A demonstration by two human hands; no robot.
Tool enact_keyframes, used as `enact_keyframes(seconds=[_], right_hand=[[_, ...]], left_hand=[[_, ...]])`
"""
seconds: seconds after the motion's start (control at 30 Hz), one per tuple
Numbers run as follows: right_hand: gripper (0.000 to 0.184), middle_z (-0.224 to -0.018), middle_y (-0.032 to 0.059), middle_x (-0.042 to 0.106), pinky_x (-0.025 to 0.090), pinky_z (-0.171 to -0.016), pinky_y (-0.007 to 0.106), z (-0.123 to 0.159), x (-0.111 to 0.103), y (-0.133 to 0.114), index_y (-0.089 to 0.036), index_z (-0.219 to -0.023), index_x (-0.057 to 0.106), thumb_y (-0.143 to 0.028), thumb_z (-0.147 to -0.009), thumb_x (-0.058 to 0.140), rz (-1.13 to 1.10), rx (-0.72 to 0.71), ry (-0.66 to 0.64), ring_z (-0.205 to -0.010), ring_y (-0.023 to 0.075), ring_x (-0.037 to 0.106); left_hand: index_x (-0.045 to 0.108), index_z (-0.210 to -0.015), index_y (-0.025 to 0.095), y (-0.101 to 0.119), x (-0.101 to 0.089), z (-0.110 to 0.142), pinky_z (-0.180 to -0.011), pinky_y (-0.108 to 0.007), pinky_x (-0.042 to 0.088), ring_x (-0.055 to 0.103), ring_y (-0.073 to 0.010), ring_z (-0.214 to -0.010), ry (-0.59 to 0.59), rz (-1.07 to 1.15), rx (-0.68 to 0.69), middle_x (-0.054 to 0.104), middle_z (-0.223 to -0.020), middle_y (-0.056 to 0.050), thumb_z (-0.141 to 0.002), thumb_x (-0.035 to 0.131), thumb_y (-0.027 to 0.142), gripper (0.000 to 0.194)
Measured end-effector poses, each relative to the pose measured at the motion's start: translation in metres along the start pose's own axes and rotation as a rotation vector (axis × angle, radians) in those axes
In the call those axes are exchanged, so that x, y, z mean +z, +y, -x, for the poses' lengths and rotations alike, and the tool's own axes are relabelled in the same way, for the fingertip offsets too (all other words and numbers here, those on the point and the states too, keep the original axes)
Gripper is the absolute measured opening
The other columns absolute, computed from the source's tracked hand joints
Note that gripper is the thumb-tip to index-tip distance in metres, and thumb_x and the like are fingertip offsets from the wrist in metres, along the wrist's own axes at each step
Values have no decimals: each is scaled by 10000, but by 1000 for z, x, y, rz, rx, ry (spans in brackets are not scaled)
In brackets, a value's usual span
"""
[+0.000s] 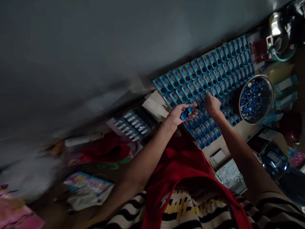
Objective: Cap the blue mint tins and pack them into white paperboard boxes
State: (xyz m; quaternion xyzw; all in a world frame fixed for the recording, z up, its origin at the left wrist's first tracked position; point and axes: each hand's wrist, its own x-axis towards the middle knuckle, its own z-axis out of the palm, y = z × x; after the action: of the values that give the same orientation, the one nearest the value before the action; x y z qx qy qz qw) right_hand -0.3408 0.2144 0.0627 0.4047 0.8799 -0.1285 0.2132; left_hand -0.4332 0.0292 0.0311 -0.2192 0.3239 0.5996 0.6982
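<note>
My left hand [176,115] is turned palm up, with several small blue caps [183,116] lying in it. Further right, my right hand [212,103] reaches down over the rows of blue cards [197,86], its fingers drawn together. What they hold, if anything, is hidden. Each card bears printing and a dark round spot near its lower end. Some cards in the nearer rows have a blue round piece [206,143] at that place. To the right, a metal bowl [270,105] contains many blue and white caps.
A grey wall [95,47] runs behind the work surface. Left of the cards are a cardboard flap [156,105] and a pack of white-and-blue pieces [133,125]. A small white box [217,156] and a clear bag [231,176] lie near my right forearm.
</note>
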Motion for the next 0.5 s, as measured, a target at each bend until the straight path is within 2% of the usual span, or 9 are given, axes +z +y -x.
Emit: enact_keyframes(seconds=[0.07, 0.13, 0.2, 0.3, 0.4, 0.5], right_hand=[[177, -1033, 60, 756, 502, -836, 325, 19, 0, -6, -238, -1059, 740, -251, -888, 696, -148, -124, 67, -941, 226, 693], [200, -1027, 54, 732, 516, -819, 293, 40, 7, -10, -228, -1078, 770, -271, -925, 649, -340, -296, 99, -868, 180, 675], [223, -999, 44, 709, 525, -781, 270, 59, 18, -12, -226, -1072, 793, -273, -920, 638, -482, -379, 83, -811, 154, 656], [164, -904, 25, 688, 535, -772, 274, 77, 35, -7, -238, -960, 801, -280, -888, 660, -596, -312, 90, -821, 166, 657], [165, -864, 20, 712, 536, -768, 280, 78, 45, 2, -228, -946, 775, -328, -910, 648, -679, -181, 97, -821, 180, 671], [156, -888, 39, 740, 511, -798, 279, 62, 44, 6, -193, -949, 751, -282, -915, 627, -542, -66, 153, -840, 186, 685]], left_hand=[[758, -1249, 112, -5, -1, 1, -591, -235, 617, 779, -189, -747, 31, -13, 18, 808, -882, -109, -952, 550, 175, 369], [785, -1176, 144, -12, -3, -1, -535, -183, 567, 741, -143, -674, 83, -16, 56, 789, -846, -73, -920, 651, 165, 289], [799, -1079, 162, -22, -4, -6, -508, -150, 525, 697, -102, -627, 130, -12, 79, 772, -841, -43, -882, 741, 156, 206], [790, -990, 147, -36, -4, -9, -490, -131, 493, 679, -82, -631, 131, -2, 69, 766, -873, -38, -852, 811, 152, 140], [772, -980, 126, -46, -3, -5, -471, -118, 462, 695, -89, -647, 117, 24, 61, 759, -878, -58, -868, 820, 160, 127], [732, -941, 125, -48, -9, 4, -485, -111, 467, 718, -107, -683, 141, 58, 74, 757, -868, -78, -878, 808, 134, 99]])
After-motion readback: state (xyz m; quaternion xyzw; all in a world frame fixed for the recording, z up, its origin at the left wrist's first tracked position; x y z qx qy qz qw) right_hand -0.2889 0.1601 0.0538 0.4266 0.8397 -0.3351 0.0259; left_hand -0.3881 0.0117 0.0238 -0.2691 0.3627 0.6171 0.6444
